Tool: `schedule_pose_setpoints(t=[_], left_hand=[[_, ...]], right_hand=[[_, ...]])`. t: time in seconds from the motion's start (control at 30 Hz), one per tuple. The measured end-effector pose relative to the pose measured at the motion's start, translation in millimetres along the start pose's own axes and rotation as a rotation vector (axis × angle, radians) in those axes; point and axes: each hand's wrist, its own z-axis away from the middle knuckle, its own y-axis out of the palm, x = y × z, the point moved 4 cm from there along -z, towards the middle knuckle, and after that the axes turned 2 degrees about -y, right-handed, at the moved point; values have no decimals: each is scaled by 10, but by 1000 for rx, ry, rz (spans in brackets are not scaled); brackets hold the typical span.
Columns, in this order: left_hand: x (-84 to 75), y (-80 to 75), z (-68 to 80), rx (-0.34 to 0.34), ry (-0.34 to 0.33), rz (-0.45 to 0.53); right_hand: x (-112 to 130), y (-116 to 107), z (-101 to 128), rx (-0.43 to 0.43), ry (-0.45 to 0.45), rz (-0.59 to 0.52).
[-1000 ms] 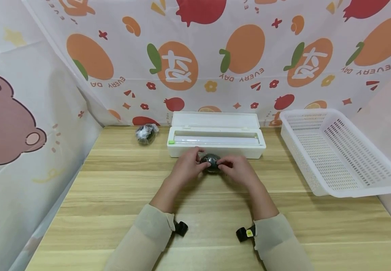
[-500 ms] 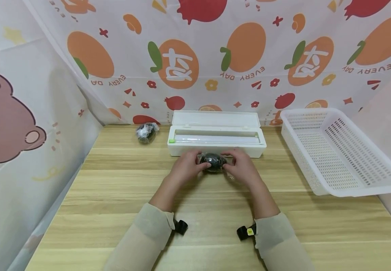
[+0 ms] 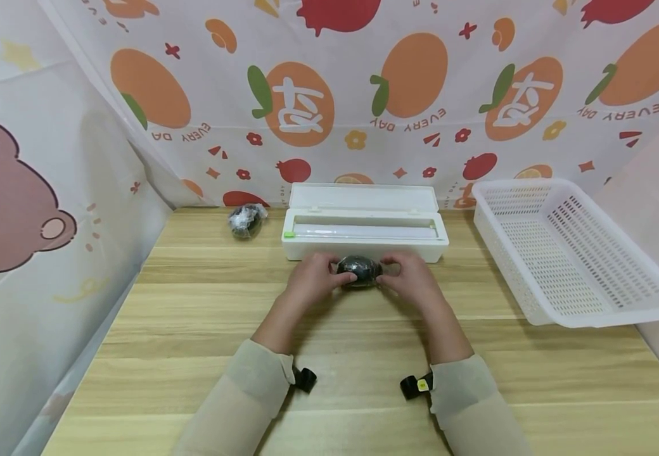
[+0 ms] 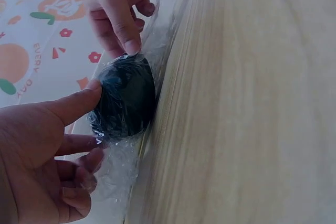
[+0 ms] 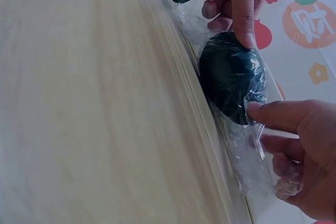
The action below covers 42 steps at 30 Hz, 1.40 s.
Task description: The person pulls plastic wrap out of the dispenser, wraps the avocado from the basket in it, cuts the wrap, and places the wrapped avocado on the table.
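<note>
A dark green, oval, avocado-like fruit point(image 3: 359, 270), covered in clear cling film, sits on the table in front of the white cling film dispenser point(image 3: 364, 249). From its left end my left hand point(image 3: 311, 280) grips it between thumb and fingers. At the opposite end my right hand point(image 3: 414, 278) pinches film and fruit, thumb pressed on the near side. Loose, crumpled cling film point(image 5: 244, 156) trails off that end in the right wrist view. In the left wrist view, more film point(image 4: 118, 174) bunches under the left fingers.
A second film-wrapped dark item point(image 3: 246, 221) lies at the back left of the table. The dispenser's lid point(image 3: 364, 197) stands raised, its film roll point(image 3: 364, 230) visible inside. On the right is a white perforated basket point(image 3: 620, 321). Printed cloth hangs behind.
My right hand has shifted slightly right, from the fruit's top to its right end. My left hand keeps its hold on the left end. Dispenser and basket have not moved.
</note>
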Motion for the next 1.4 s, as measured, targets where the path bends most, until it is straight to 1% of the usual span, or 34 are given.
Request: schedule_pose_setpoints(t=[0.23,0.37,0.43,0.57,0.7,0.83,0.93,1.03,1.13,1.2,1.27,1.4], left_hand=[[-21,-21,18,-50,5,-55],[-31,-26,40,-72,-5,-74],[-32,-24,47,-76,-10,-78],[-38,-21,55,-87,-19,-87],[-47,-22,58,-94,-35,-98],[-52,-17,57,-90,-47,-112],[-51,-13,56,-89,-55,-117],[-55,-12,54,-86,-59,-122],[-55,-13,52,-76,-58,-115],[-53,-13,49,-68,-54,-104],[-51,-12,46,-61,-47,-92],[-60,-8,38,-60,-10,-93]], right_hand=[[-32,12,-18,-14,17,17],[-38,51,-13,-1,68,-42],[-32,65,-5,-12,97,-73],[-14,81,1,-85,148,-128],[20,95,2,-170,178,-187],[49,100,12,-203,185,-211],[38,97,21,-191,210,-261],[-3,92,20,-160,238,-367],[-42,92,11,-106,237,-435],[-61,90,0,-73,219,-425],[-71,92,-12,-47,199,-381],[-72,109,-37,-20,168,-303]])
